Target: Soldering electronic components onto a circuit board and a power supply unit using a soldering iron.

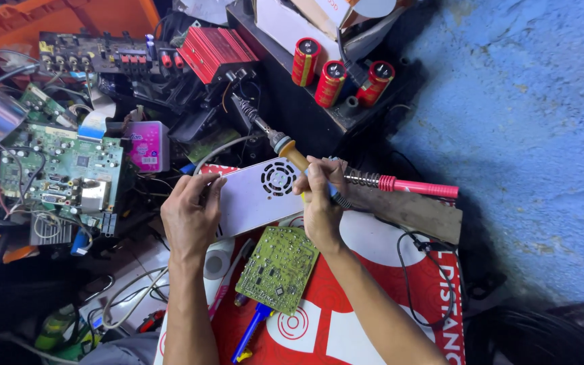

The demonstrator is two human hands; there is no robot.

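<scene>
Both forearms rise from the bottom edge over a red and white printed sheet [373, 318] that covers the bench in the lower middle of the frame. At right stands a rough blue wall [528, 128]. Clutter fills the upper left: a large green circuit board [62, 169] amid tangled wires, a black board with red sockets [96, 57], a red finned case [214, 51], and three red capacitors [332, 78] on a dark ledge at upper centre. A worn wooden plank [414, 211] lies across the sheet at centre right, with a red-handled tool with a coiled spring [407, 184] resting on it. A smaller green circuit board [278, 268] lies between the forearms, partly over a blue-handled tool [250, 331].

At centre sits a silvery metal power supply box [255, 196] with a round fan grille. The left hand [190, 216] curls around its left end, gripping it. The right hand [322, 203] is closed around a soldering iron with a wooden handle [292, 154], at the box's right end, its tip pointing to the upper left.
</scene>
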